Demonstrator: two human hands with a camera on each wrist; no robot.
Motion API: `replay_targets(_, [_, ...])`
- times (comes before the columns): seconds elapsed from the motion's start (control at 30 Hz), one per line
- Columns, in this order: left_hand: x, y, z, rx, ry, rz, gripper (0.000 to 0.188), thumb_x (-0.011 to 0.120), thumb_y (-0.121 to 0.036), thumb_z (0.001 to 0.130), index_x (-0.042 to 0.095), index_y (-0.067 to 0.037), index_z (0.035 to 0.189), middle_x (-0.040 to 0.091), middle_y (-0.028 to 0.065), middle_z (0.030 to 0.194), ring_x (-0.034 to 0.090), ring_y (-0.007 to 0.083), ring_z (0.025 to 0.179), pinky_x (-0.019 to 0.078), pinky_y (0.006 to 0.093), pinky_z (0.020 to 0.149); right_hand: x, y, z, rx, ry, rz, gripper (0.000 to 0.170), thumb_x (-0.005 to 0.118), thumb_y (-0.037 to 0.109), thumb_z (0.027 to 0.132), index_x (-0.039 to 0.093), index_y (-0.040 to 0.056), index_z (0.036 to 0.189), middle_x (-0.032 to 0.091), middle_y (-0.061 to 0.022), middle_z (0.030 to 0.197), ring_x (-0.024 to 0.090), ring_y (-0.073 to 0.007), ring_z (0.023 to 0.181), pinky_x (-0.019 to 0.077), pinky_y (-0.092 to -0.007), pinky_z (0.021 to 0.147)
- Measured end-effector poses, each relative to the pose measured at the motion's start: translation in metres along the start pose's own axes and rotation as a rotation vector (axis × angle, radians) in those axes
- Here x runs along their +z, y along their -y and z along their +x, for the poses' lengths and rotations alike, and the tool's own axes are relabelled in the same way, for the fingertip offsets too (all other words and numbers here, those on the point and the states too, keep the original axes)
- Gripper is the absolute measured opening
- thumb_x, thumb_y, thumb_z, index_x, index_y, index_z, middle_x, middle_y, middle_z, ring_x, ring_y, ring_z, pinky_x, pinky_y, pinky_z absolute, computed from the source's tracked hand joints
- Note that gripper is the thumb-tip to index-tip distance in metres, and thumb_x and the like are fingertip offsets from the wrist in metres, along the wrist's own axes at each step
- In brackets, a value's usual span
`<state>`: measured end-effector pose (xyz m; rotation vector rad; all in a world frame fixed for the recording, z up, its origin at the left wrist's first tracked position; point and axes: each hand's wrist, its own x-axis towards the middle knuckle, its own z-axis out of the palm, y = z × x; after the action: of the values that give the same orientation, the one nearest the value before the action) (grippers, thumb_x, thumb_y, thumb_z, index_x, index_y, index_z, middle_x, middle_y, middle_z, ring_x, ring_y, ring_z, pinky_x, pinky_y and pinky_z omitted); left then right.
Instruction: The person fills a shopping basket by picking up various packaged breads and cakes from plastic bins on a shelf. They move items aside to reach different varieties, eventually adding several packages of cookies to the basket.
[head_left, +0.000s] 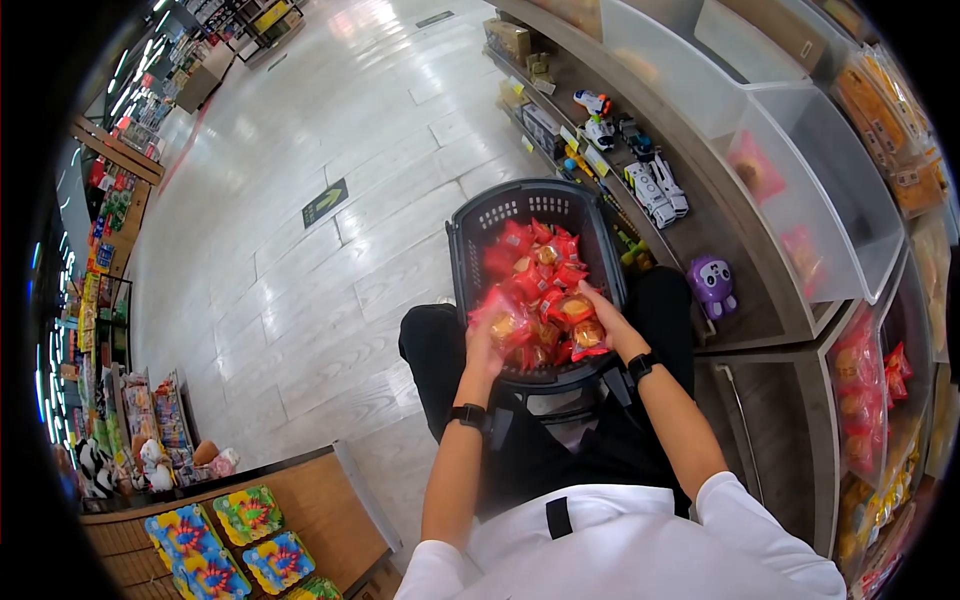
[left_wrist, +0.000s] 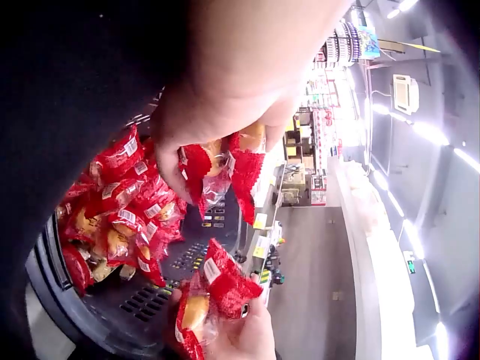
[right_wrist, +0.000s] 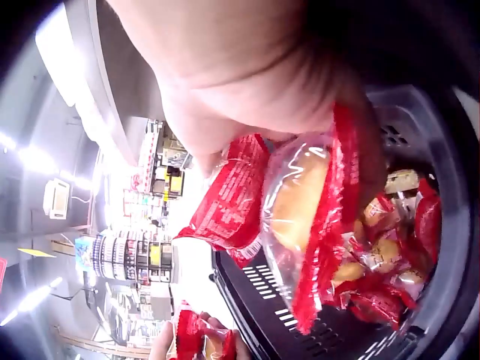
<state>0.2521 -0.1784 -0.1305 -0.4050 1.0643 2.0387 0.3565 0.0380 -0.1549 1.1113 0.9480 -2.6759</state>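
Note:
A dark shopping basket [head_left: 468, 262] holds a heap of red-and-clear wrapped pastries [head_left: 545, 255], small round golden cakes in crimped packs. Over its near left part, my left hand [head_left: 483, 345] grips a couple of these pastries [left_wrist: 199, 169], blurred in the head view. Across from it, my right hand [head_left: 618, 328] holds two more, one pack [right_wrist: 232, 196] mostly red and another with its cake [right_wrist: 300, 199] showing through clear film. Both hands are above the heap, a short gap apart. Their palms are hidden behind the packs.
To the right, clear bins [head_left: 825, 190] hold more packs above a shelf with toy vehicles [head_left: 655, 190] and a purple toy [head_left: 712, 287]. The basket sits between the person's knees [head_left: 425, 345]. Colourful packages [head_left: 197, 550] lie on a wooden display at lower left. Tiled floor [head_left: 300, 290] stretches ahead.

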Motion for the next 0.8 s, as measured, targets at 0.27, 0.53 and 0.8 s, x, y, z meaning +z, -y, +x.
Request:
replay_targets(0.27, [-0.009, 0.005, 0.008, -0.017, 0.014, 0.099, 0.037, 0.064, -0.028, 0.091, 0.057, -0.008, 0.121, 0.065, 0.0098, 0.114, 0.066, 0.0261, 0.100, 0.0575, 0.0447, 0.077, 0.007, 0.016, -0.017, -0.237, 0.134, 0.093, 0.042, 0.056, 0.042, 0.095, 0.059, 0.0074, 0.120, 0.065, -0.0058, 0.107, 0.065, -0.0178, 0.088, 0.0548, -0.0334, 0.077])
replay_targets(0.53, [0.003, -0.002, -0.001, -0.084, 0.024, 0.113, 0.044, 0.061, -0.031, 0.092, 0.052, -0.007, 0.127, 0.061, 0.0106, 0.123, 0.061, 0.0275, 0.110, 0.0539, 0.0468, 0.087, -0.029, -0.023, 0.021, -0.116, -0.035, -0.281, 0.021, 0.060, 0.005, 0.084, 0.061, 0.0042, 0.104, 0.065, -0.0070, 0.096, 0.066, -0.0180, 0.088, 0.0549, -0.0312, 0.074])
replay_targets(0.8, [0.016, -0.002, -0.009, 0.095, 0.361, 0.027, 0.055, 0.064, -0.008, 0.084, 0.043, -0.012, 0.134, 0.056, 0.0083, 0.121, 0.057, 0.0256, 0.111, 0.0476, 0.0470, 0.097, -0.003, -0.007, -0.009, -0.078, -0.218, -0.285, 0.017, 0.057, 0.009, 0.087, 0.060, 0.0054, 0.103, 0.065, -0.0080, 0.090, 0.063, -0.0186, 0.083, 0.0519, -0.0318, 0.073])
